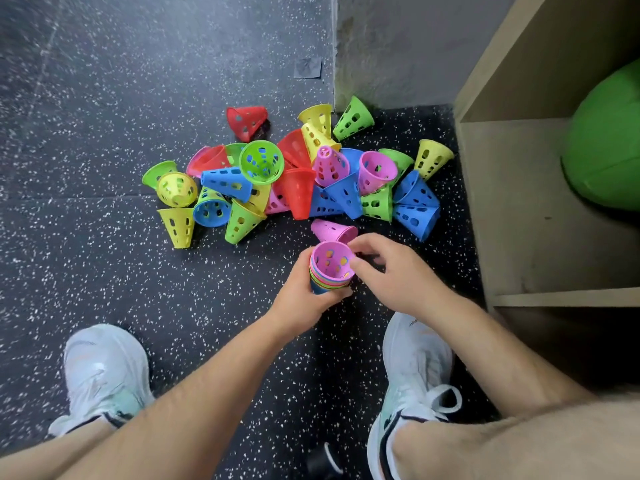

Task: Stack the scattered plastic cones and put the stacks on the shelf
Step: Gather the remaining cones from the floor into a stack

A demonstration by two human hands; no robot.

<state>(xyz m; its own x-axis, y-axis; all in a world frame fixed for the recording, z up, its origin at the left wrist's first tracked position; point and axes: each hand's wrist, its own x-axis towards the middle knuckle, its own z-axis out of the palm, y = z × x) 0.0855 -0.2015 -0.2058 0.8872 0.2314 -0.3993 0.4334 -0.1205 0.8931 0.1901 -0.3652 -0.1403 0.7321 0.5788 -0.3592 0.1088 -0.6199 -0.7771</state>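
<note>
Head camera looks down at two white shoes, a left shoe (104,372) and a right shoe (415,368), on a dark speckled floor (104,133). Just past them, the left hand (304,292) holds a stack (330,268) of cones with its fingers curled round the bottom. The open mouth of the stack faces up, and the top cone is pink. The right hand (398,271) is at the rim of that top cone with bent fingers, and I cannot tell if they pinch it. One pink cone (332,230) lies on its side just behind the stack. Farther on is a big pile (294,178) of red, blue, green, yellow and pink cones, lying every which way on the floor. A red cone (246,122) sits a bit apart at the back. On the right stands a wooden shelf (519,220) with a green ball (606,140) in it. Behind the pile is a grey wall (398,46).
</note>
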